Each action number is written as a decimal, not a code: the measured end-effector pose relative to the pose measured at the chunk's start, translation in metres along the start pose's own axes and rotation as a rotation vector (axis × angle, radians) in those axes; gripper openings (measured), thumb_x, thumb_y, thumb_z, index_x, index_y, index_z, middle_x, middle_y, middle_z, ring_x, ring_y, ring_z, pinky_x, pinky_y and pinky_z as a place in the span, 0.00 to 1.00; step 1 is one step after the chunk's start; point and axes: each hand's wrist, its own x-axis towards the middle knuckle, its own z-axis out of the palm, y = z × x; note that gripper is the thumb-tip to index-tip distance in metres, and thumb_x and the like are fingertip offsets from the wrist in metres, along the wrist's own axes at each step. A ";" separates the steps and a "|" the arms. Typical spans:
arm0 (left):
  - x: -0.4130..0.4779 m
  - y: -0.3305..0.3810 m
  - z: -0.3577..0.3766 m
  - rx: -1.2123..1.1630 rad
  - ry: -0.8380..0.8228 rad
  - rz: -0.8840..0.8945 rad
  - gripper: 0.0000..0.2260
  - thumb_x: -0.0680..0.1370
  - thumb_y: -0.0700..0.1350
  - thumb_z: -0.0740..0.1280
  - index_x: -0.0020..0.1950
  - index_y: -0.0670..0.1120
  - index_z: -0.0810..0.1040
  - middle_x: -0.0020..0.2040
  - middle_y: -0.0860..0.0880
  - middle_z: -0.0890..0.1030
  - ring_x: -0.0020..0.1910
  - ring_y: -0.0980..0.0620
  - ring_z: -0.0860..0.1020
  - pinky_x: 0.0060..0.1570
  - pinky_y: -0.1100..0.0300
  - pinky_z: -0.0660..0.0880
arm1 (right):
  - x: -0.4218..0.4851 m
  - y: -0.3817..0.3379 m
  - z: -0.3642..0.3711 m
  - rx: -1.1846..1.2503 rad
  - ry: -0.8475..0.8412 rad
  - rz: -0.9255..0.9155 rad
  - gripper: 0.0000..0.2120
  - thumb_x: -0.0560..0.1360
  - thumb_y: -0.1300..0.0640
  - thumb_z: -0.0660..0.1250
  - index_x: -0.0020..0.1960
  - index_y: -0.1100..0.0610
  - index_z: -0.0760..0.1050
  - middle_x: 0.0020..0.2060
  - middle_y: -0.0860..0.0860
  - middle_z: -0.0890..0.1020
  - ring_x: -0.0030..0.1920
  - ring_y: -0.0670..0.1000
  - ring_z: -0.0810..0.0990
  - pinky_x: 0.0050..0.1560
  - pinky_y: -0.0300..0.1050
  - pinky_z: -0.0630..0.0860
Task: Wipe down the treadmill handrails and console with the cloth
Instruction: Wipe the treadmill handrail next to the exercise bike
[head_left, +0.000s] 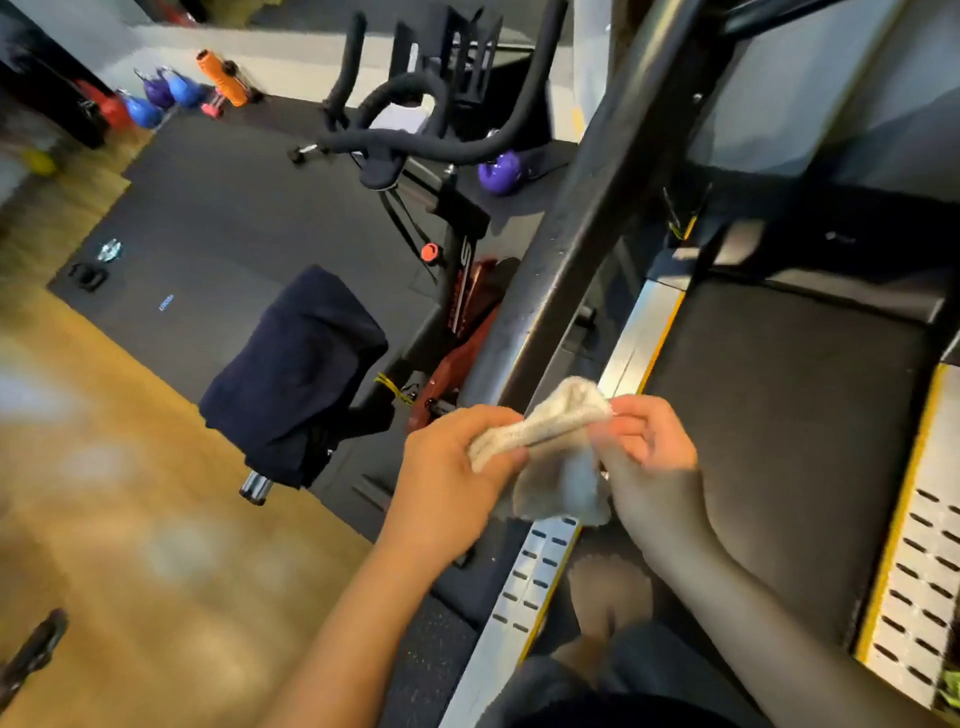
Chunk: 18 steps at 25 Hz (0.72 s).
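A pale beige cloth (556, 457) is bunched between both hands just below the near end of the treadmill's left handrail (566, 244), a dark bar running up and away. My left hand (452, 478) grips the cloth's left side with curled fingers. My right hand (644, 457) pinches its right edge. The cloth hangs slightly apart from the rail. The console (795, 88) sits above at the upper right, grey and dim. The treadmill belt (779, 415) lies below the hands.
A spin bike (431, 208) with a dark towel (296, 374) over its saddle stands close on the left. Kettlebells (156, 98) line the far wall, and a purple one (501, 174) sits on the mat. Perforated side rails (919, 571) flank the belt. Wooden floor spreads left.
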 end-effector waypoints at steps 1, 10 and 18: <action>0.007 0.005 0.011 0.003 0.059 -0.011 0.08 0.72 0.41 0.75 0.48 0.52 0.83 0.38 0.59 0.81 0.35 0.66 0.78 0.36 0.74 0.69 | 0.008 0.001 0.002 0.059 0.069 -0.003 0.14 0.76 0.62 0.69 0.54 0.44 0.75 0.43 0.47 0.82 0.43 0.45 0.81 0.44 0.42 0.75; 0.025 -0.016 0.025 0.188 0.267 0.169 0.07 0.75 0.41 0.70 0.52 0.47 0.83 0.48 0.53 0.81 0.47 0.59 0.77 0.48 0.69 0.72 | 0.023 0.053 0.077 -0.080 -0.261 -0.084 0.26 0.81 0.48 0.51 0.70 0.28 0.41 0.78 0.39 0.44 0.74 0.31 0.44 0.76 0.37 0.48; 0.029 -0.042 0.011 0.362 -0.075 0.225 0.22 0.79 0.45 0.62 0.74 0.48 0.70 0.76 0.53 0.65 0.76 0.57 0.62 0.70 0.75 0.55 | 0.035 0.042 0.081 0.115 -0.103 -0.031 0.25 0.83 0.49 0.56 0.76 0.32 0.51 0.77 0.40 0.57 0.72 0.37 0.63 0.68 0.40 0.65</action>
